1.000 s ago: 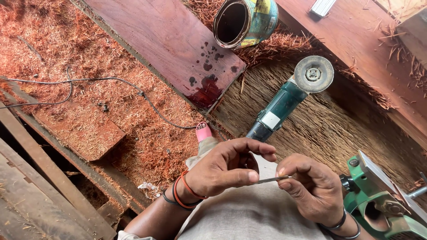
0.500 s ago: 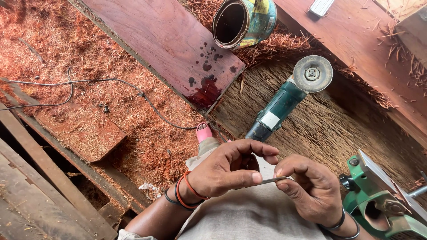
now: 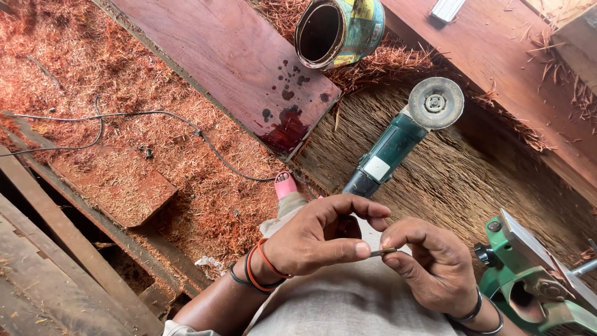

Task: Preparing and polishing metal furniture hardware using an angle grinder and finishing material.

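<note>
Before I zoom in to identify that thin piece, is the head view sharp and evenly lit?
Head view: even daylight, no glare; hands, left and right, sharp, pinching a thin dark piece too small to identify; green tool cropped at the edge.

Top centre, we see a tin can (image 3: 339, 31) lying on its side on wood shavings beside a stained plank (image 3: 230, 62); its printed wrap is teal, yellow and green, mouth dark inside. Below it, approx. mid-frame, a white rectangular label (image 3: 377, 168) sits on the green angle grinder (image 3: 398, 143). Top right, a pale ribbed item (image 3: 446, 9), possibly a pkg.
</note>
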